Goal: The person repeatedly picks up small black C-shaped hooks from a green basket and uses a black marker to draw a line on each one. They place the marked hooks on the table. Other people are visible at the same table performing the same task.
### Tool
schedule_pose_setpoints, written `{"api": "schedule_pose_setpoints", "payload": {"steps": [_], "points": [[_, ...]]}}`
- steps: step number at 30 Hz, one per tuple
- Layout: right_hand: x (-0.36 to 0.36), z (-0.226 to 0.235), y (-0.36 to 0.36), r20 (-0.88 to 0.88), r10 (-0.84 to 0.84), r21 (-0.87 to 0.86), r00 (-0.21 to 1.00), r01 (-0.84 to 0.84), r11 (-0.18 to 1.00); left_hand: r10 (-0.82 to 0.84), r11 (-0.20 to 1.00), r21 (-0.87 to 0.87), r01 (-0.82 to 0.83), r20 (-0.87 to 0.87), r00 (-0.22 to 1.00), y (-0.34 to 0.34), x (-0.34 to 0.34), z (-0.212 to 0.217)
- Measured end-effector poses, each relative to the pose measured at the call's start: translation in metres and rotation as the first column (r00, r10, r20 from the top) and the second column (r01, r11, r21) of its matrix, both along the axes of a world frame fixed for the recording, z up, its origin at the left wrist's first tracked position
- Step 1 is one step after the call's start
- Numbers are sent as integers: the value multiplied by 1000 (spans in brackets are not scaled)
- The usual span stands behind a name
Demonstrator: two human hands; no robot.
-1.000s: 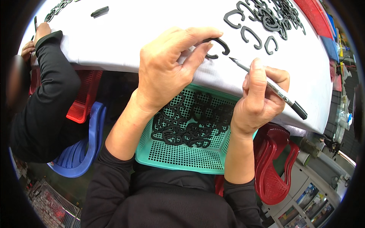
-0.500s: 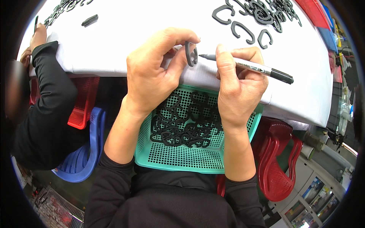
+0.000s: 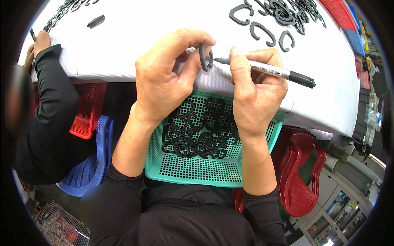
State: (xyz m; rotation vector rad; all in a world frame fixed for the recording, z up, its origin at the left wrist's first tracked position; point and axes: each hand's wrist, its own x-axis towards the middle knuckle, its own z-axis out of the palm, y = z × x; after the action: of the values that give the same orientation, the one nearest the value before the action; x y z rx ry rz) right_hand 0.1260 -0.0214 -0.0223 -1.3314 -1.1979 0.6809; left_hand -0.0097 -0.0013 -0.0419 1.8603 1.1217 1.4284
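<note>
My left hand (image 3: 164,78) pinches a black C-shaped ring (image 3: 203,58) between thumb and forefinger, just above the table's front edge. In my right hand (image 3: 257,92) is a marker pen (image 3: 269,70) with a silver barrel and black end, held like a writing tool. Its dark tip points left and meets or nearly meets the ring's open side; contact is too fine to tell. Below both hands, a green plastic basket (image 3: 197,177) rests on my lap with many similar black rings (image 3: 193,141) inside.
On the white-covered table (image 3: 123,45) lie a heap of black rings (image 3: 283,14) at the far right, a black pen cap (image 3: 96,21), and more rings far left. A co-worker's sleeve (image 3: 55,90) is at left. A blue chair (image 3: 100,151) and dark red chairs (image 3: 297,176) flank me.
The marker has shifted slightly left, bringing its tip closer to the ring. My left hand has barely moved. The co-worker's hand and pen at left have moved a little.
</note>
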Motion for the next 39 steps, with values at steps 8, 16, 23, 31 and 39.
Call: {"api": "schedule_pose_setpoints", "payload": {"steps": [8,16,23,31,39], "points": [[3,5,-8,-120,-12,23,993,15,1000,2,1000,-20,-2,-8,1000,0,-2,3],[50,2,24,153,-164,209,974,131,969,-476,879,-140,456,-182,861,-28,-12,44],[56,-4,41,701,-99,219,707,-82,972,-375,925,-119,360,-155,914,-25,-8,49],[46,5,31,342,43,143,939,-97,985,-107,950,-287,125,78,991,-4,5,33],[39,27,10,-355,195,-65,915,-232,971,-50,854,-483,191,289,956,5,12,41]]}}
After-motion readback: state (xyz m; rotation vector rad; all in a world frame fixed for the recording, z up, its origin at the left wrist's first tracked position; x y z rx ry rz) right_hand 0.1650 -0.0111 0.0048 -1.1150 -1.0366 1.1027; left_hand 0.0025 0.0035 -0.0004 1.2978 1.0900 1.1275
